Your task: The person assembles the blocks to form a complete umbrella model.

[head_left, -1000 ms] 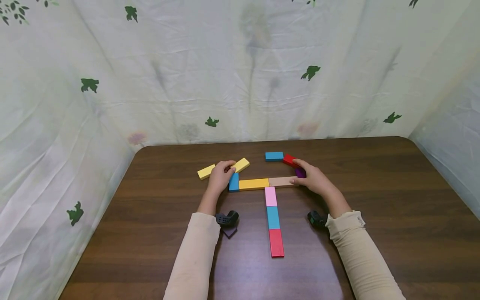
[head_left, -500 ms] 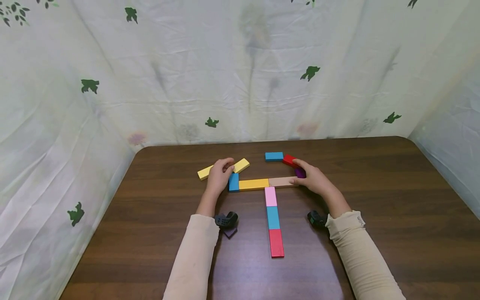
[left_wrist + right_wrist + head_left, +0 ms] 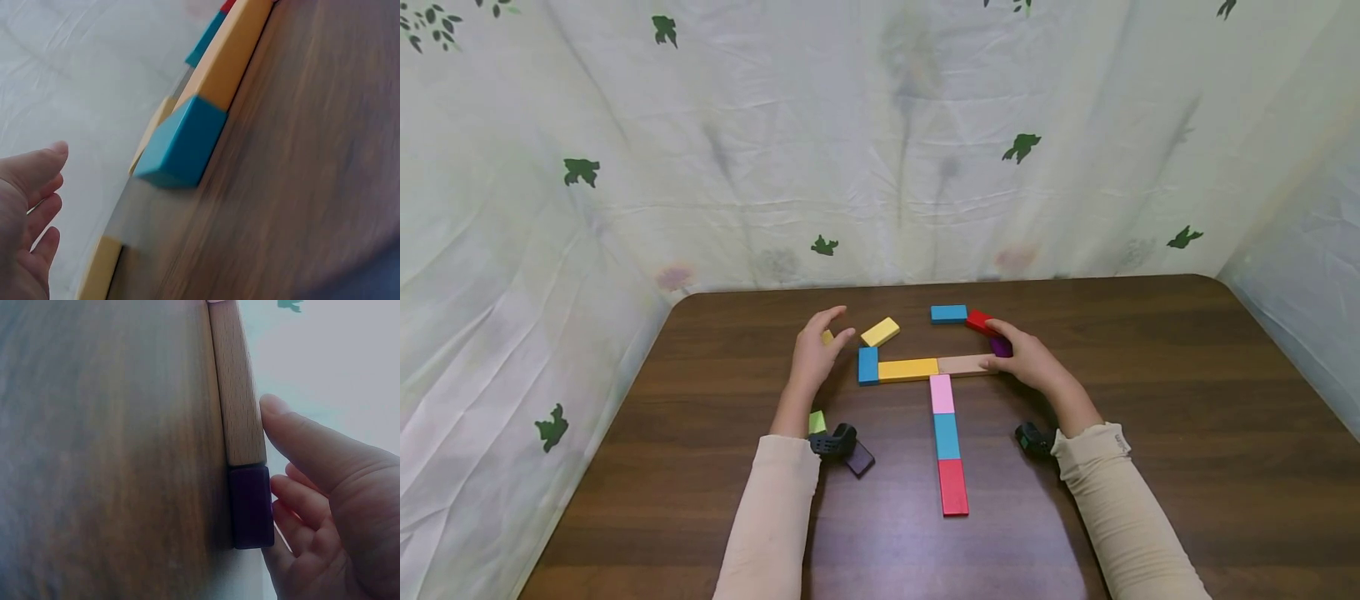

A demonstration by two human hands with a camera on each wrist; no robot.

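In the head view, my left hand point(image 3: 812, 357) hovers with thumb and fingers apart, holding nothing. It partly hides one pale yellow block point(image 3: 100, 272); a second pale yellow block point(image 3: 880, 332) lies just right of it. A blue block point(image 3: 868, 367), a golden yellow block point(image 3: 908, 369) and a plain wood block point(image 3: 962, 365) form a row. My right hand point(image 3: 1036, 358) rests at the row's right end, thumb touching the wood block and fingers beside a purple block point(image 3: 252, 509). Its index finger reaches a red block point(image 3: 978, 320), which meets another blue block point(image 3: 949, 314).
A stem of pink point(image 3: 942, 394), light blue point(image 3: 947, 437) and red point(image 3: 953, 488) blocks runs toward me from the row. A green block point(image 3: 817, 422) and a dark block point(image 3: 860, 459) lie by my left wrist. Behind the brown table point(image 3: 1187, 375) hangs a white curtain point(image 3: 880, 150).
My left hand has let go near the right pale yellow block and moved left, its fingers spreading. The green block has come into sight. My right hand has stayed in place.
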